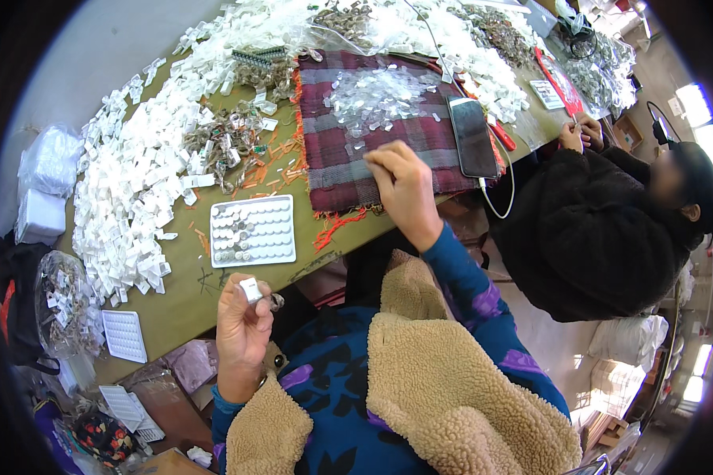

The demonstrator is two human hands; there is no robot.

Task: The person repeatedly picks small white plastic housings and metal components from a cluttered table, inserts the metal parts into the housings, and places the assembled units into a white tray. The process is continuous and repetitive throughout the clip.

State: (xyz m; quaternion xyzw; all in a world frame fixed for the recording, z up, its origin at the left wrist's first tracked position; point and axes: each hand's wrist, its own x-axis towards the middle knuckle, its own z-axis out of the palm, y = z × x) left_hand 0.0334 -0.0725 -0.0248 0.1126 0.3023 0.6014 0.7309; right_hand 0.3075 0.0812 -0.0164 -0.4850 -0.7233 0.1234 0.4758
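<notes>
My left hand (242, 336) is closed around a small white plastic piece (250, 290), held up near the table's front edge. Something brownish, too small to name, shows beside its fingers. Over the near part of a plaid cloth (337, 178), my right hand (406, 186) has its fingers drawn together in a pinch. Whatever it grips, if anything, cannot be made out. Small clear flat pieces (376, 96) lie heaped on the cloth, beyond that hand. A white tray (284, 252) with rows of round hollows sits left of the cloth; some hollows hold small round grey pieces.
White plastic pieces (127, 210) are heaped along the table's left and far sides. A phone (474, 138) with a white cable lies on the cloth's right side, near a red-handled tool (503, 136). Another person in dark clothing (590, 222) sits at right. A second tray (124, 336) lies at left.
</notes>
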